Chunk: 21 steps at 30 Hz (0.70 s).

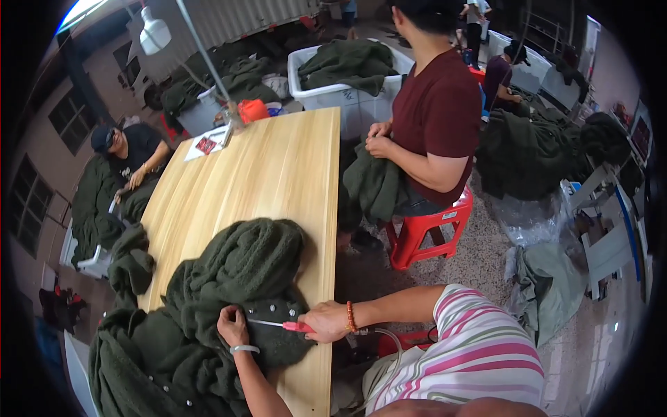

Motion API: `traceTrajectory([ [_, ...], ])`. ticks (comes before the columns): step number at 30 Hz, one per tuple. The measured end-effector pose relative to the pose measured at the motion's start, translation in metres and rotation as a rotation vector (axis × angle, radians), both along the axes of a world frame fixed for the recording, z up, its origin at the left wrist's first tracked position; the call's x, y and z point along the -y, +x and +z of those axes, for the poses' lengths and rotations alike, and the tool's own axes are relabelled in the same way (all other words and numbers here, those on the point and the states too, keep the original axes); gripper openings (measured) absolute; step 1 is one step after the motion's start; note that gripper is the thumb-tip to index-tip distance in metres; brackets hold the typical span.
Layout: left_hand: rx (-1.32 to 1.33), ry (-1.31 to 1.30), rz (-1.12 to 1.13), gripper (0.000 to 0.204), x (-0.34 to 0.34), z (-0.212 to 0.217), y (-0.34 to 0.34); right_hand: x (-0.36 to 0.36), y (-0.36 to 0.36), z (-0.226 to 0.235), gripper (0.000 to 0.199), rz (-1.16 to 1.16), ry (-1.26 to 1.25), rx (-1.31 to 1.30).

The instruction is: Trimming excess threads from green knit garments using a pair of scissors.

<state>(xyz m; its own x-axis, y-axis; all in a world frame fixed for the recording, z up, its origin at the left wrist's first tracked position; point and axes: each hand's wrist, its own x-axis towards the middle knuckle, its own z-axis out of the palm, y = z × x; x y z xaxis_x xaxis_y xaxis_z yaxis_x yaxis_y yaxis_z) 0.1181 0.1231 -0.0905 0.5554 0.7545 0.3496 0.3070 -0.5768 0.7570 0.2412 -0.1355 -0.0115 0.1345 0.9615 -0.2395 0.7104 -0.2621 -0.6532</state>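
Observation:
A dark green fleecy garment [240,264] lies bunched on the light wooden table [271,174], with several shiny round buttons along one edge. My left hand [233,325], a pale bracelet at its wrist, is closed in a pinch on the garment beside the buttons. My right hand [326,322] grips a red-handled tool with a long thin silver blade [267,322]. The blade lies over the cloth, its tip pointing left toward my left fingers. Whether the tool has one blade or two I cannot tell. More green cloth [160,361] with buttons spills over the near left edge.
A person in a maroon shirt [438,104] sits on a red stool [434,233] at the right, holding green cloth. Another person in a dark cap [132,156] handles cloth at the left. A white bin [347,104] of garments stands behind. A lamp [154,31] hangs at the upper left.

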Motion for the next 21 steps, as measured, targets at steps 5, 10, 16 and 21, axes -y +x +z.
traceTrajectory([
  [5, 0.072, -0.111, -0.186, 0.008, -0.005, 0.01, 0.005, -0.003, 0.005, 0.003, 0.033, -0.08, 0.001, 0.03],
  [10, 0.284, -0.589, -0.237, 0.01, -0.006, 0.008, -0.01, 0.003, 0.008, 0.004, 0.034, -0.087, 0.096, 0.02],
  [16, 0.262, -0.601, -0.185, 0.014, 0.001, 0.007, -0.02, 0.002, 0.006, 0.0, 0.035, -0.048, 0.078, 0.001],
  [21, 0.074, 0.509, 0.077, 0.027, 0.059, 0.027, 0.001, 0.006, 0.011, -0.001, 0.034, -0.103, 0.081, 0.007],
])
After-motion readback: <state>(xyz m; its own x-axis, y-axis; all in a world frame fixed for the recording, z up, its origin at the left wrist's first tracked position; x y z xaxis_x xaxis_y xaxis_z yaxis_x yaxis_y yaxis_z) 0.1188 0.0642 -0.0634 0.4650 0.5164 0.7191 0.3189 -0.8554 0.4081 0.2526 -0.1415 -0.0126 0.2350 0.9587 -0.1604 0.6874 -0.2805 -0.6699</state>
